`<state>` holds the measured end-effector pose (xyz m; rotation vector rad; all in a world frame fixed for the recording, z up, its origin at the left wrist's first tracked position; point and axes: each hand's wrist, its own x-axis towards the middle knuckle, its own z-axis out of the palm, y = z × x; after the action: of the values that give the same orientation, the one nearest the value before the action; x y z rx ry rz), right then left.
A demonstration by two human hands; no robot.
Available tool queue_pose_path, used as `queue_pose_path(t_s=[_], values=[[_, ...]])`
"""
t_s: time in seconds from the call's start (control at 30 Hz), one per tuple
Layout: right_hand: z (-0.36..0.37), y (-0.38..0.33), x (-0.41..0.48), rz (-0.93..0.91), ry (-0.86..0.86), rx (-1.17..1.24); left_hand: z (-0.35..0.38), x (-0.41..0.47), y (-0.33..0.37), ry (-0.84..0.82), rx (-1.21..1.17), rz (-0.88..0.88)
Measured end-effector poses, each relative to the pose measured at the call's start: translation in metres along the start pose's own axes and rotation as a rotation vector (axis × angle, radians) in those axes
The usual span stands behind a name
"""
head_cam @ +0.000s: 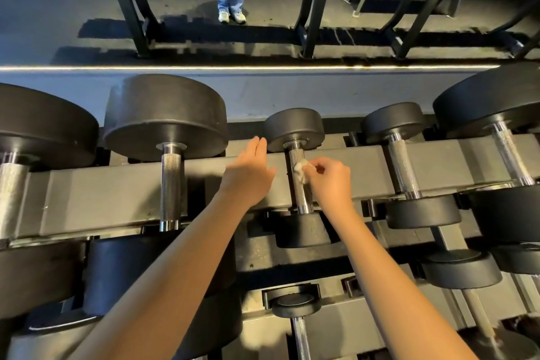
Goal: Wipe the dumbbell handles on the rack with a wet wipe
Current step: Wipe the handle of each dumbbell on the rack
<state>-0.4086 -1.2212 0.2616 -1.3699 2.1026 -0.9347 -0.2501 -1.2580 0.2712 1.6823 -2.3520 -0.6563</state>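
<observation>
Just left of the dumbbell handle [302,196], the left hand [248,172] is laid flat on the rack rail [117,193], fingers straight, nothing grasped. Against the handle's upper right side the wet wipe [301,170] is pressed, pinched in the fingertips of the right hand [331,181]. The wipe is judged soft and limp, best held bunched; the knurled steel may snag it.

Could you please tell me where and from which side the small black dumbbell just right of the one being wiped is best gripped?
Probably the knurled silver handle of that small black dumbbell, at its middle, coming from above. It lies bare between two round black heads, across the grey rack beam, so fingers can curl round from the top; the heads look too wide and smooth.
</observation>
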Motion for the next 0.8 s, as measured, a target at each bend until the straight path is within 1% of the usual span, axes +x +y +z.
queue_pose_path(t_s=[0.07,0.2,0.3,0.4,0.57,0.63,0.73,0.8], values=[[0.005,-0.011,0.015,0.0,0.034,0.004,-0.007,0.005,0.002,0.05,-0.076,0.021],[0.013,-0.028,0.034,0.051,0.11,0.006,-0.015,0.013,0.004,-0.02,-0.133,0.042],[0.01,-0.018,0.017,0.024,0.054,-0.041,-0.014,0.014,0.005,-0.014,-0.2,0.039],[0.006,-0.009,0.0,-0.016,0.028,-0.059,-0.011,0.014,0.004,0.007,-0.181,0.049],[0.016,-0.025,0.025,-0.001,0.114,0.002,-0.01,0.014,0.004,0.03,-0.145,0.065],[0.014,-0.027,0.026,-0.002,0.094,-0.016,-0.009,0.014,0.004,0.039,-0.143,0.068],[0.002,-0.013,0.007,-0.038,0.011,-0.073,-0.008,0.012,0.004,0.054,-0.156,0.075],[-0.006,-0.006,-0.005,-0.026,-0.052,-0.077,-0.008,0.012,0.004,0.085,-0.15,0.096]])
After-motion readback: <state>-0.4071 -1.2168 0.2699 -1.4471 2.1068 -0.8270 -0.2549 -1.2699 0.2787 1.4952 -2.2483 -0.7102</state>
